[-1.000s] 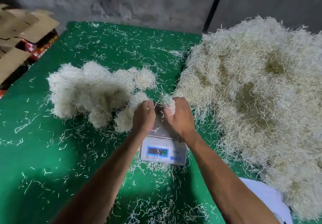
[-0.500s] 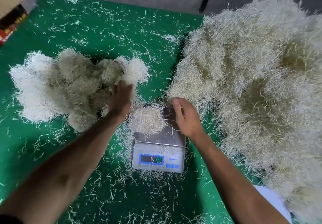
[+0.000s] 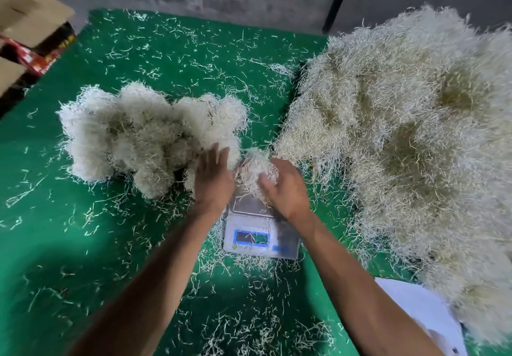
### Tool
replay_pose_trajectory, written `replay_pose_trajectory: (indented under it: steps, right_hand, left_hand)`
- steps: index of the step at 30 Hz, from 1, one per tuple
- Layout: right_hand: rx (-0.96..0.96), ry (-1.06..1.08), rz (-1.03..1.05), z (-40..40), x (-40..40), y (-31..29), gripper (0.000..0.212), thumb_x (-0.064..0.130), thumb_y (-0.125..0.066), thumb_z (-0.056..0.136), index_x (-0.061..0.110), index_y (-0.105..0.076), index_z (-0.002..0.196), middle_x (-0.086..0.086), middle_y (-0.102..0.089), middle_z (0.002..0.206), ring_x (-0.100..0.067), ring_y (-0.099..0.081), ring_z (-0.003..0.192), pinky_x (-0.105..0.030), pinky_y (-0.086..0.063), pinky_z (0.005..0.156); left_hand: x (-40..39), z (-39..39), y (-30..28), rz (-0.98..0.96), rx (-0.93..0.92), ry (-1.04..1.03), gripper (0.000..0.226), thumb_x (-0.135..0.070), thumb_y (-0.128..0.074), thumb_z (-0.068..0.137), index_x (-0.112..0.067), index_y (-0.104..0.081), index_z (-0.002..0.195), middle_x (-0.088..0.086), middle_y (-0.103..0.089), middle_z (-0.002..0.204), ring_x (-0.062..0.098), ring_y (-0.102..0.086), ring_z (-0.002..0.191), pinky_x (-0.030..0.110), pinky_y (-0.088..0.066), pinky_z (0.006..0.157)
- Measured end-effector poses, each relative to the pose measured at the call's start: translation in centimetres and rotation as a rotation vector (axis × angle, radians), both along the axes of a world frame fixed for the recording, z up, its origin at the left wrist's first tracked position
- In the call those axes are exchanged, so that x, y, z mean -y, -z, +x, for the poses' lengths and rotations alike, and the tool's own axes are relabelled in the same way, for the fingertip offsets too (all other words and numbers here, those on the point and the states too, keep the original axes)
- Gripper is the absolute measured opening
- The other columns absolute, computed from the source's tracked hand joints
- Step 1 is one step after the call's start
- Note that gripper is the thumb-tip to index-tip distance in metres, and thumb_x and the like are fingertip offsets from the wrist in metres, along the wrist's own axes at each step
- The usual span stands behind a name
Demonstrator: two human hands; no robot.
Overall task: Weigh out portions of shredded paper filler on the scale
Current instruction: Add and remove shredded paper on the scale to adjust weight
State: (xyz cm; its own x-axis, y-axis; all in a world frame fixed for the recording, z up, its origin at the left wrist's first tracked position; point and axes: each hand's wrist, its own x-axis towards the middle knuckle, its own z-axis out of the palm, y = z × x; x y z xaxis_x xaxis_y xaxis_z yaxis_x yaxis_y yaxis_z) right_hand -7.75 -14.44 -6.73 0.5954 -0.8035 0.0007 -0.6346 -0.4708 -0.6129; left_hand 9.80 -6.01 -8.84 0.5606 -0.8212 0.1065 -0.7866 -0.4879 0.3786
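Right hand [image 3: 286, 188] fingers curled round small clump of pale shredded paper [image 3: 256, 171] over white digital scale [image 3: 260, 237], left hand [image 3: 213, 178] fingers straight, apart, touching it

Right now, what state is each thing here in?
Scale: on the green table, display lit but unreadable.
Clump: on the scale's pan, between both hands.
Left hand: fingers straight, beside the clump.
Right hand: curled round the clump.
Big heap: piled right.
Portions: heaped left.

Both forearms bare from the elbow down, no sleeves in view. left hand [image 3: 213, 179] and right hand [image 3: 285, 189]: no gloves, rings, watch or wristbands visible. Short nails where fingers [image 3: 219, 156] show.
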Motion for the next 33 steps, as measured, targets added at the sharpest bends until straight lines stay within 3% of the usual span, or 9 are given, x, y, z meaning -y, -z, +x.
replay_pose_trajectory:
  steps: [2, 4, 6, 8, 11, 15, 20, 29, 33]
  right_hand:
    - [-0.061, 0.026, 0.008, -0.9, -0.4, -0.6, 0.073, 0.071, -0.043, 0.098, 0.015, -0.050, 0.144, 0.010, -0.050, 0.069, -0.009, -0.056, 0.070, -0.036, -0.051, 0.094]
    - [-0.156, -0.009, 0.012, -1.7, -0.9, -1.6, 0.090, 0.086, -0.032, 0.091, 0.015, -0.048, 0.145, -0.010, -0.069, 0.097, -0.022, -0.068, 0.094, -0.048, -0.050, 0.103]
    - [-0.038, 0.074, 0.054, -2.8, -1.6, -2.6, 0.094, 0.089, -0.029, 0.089, 0.016, -0.043, 0.147, -0.012, -0.063, 0.132, -0.029, -0.065, 0.115, -0.053, -0.050, 0.103]
    - [0.096, 0.168, 0.080, -4.1, -2.3, -3.2, 0.089, 0.085, -0.028, 0.092, 0.017, -0.040, 0.149, -0.009, -0.059, 0.141, -0.028, -0.062, 0.122, -0.052, -0.050, 0.103]
    - [0.110, 0.243, 0.080, -5.7, -3.5, -3.7, 0.076, 0.072, -0.028, 0.101, 0.017, -0.037, 0.153, -0.010, -0.051, 0.151, -0.029, -0.054, 0.132, -0.052, -0.042, 0.108]
    - [0.059, 0.245, 0.071, -7.6, -5.1, -3.0, 0.068, 0.058, -0.030, 0.107, 0.010, -0.034, 0.155, -0.015, -0.044, 0.156, -0.032, -0.047, 0.140, -0.053, -0.038, 0.116]
    - [0.019, 0.249, 0.088, -9.1, -6.8, -2.0, 0.069, 0.058, -0.029, 0.107, 0.010, -0.032, 0.156, -0.014, -0.040, 0.159, -0.030, -0.044, 0.142, -0.050, -0.036, 0.117]
    - [0.058, 0.263, 0.139, -9.3, -7.3, -1.7, 0.069, 0.057, -0.031, 0.106, 0.009, -0.030, 0.157, -0.013, -0.039, 0.160, -0.030, -0.044, 0.142, -0.053, -0.038, 0.116]
    - [0.114, 0.269, 0.158, -8.6, -6.7, -1.4, 0.061, 0.051, -0.036, 0.107, 0.008, -0.038, 0.150, -0.012, -0.050, 0.150, -0.022, -0.054, 0.129, -0.048, -0.043, 0.110]
  left_hand:
    - [-1.7, -1.0, -0.5, -0.025, -0.108, 0.004, 0.055, -0.015, -0.060, 0.095, -0.013, -0.044, 0.148, 0.011, -0.045, 0.153, 0.030, -0.047, 0.136, 0.045, -0.045, 0.106]
    - [-3.6, -2.3, -0.8, -0.049, -0.161, 0.012, 0.049, -0.017, -0.060, 0.097, -0.012, -0.050, 0.144, 0.010, -0.053, 0.146, 0.028, -0.053, 0.130, 0.043, -0.048, 0.103]
    - [-5.4, -3.6, -1.0, -0.051, -0.211, 0.002, 0.046, -0.019, -0.059, 0.098, -0.013, -0.052, 0.142, 0.010, -0.057, 0.141, 0.027, -0.056, 0.125, 0.042, -0.050, 0.101]
    - [-7.0, -4.6, -1.2, -0.038, -0.244, -0.015, 0.042, -0.020, -0.058, 0.098, -0.016, -0.053, 0.140, 0.008, -0.060, 0.134, 0.027, -0.061, 0.115, 0.040, -0.052, 0.094]
    - [-8.9, -6.2, -1.3, -0.049, -0.312, -0.026, 0.041, -0.023, -0.058, 0.098, -0.017, -0.054, 0.138, 0.008, -0.061, 0.132, 0.027, -0.061, 0.111, 0.042, -0.053, 0.092]
    - [-10.5, -7.9, -1.2, -0.034, -0.337, 0.005, 0.044, -0.027, -0.058, 0.099, -0.018, -0.052, 0.142, 0.003, -0.058, 0.138, 0.012, -0.059, 0.096, 0.029, -0.049, 0.081]
    - [-11.6, -9.0, -1.0, -0.010, -0.348, 0.016, 0.047, -0.029, -0.058, 0.100, -0.017, -0.049, 0.144, 0.005, -0.056, 0.141, 0.021, -0.065, 0.109, 0.043, -0.055, 0.094]
    - [-11.7, -8.6, -0.8, -0.066, -0.374, -0.003, 0.043, -0.025, -0.059, 0.100, -0.016, -0.052, 0.142, 0.003, -0.057, 0.140, 0.019, -0.066, 0.100, 0.039, -0.057, 0.089]
    - [-10.7, -7.7, -1.1, -0.087, -0.360, 0.000, 0.043, -0.026, -0.059, 0.100, -0.017, -0.051, 0.141, 0.004, -0.058, 0.137, 0.020, -0.066, 0.098, 0.039, -0.057, 0.087]
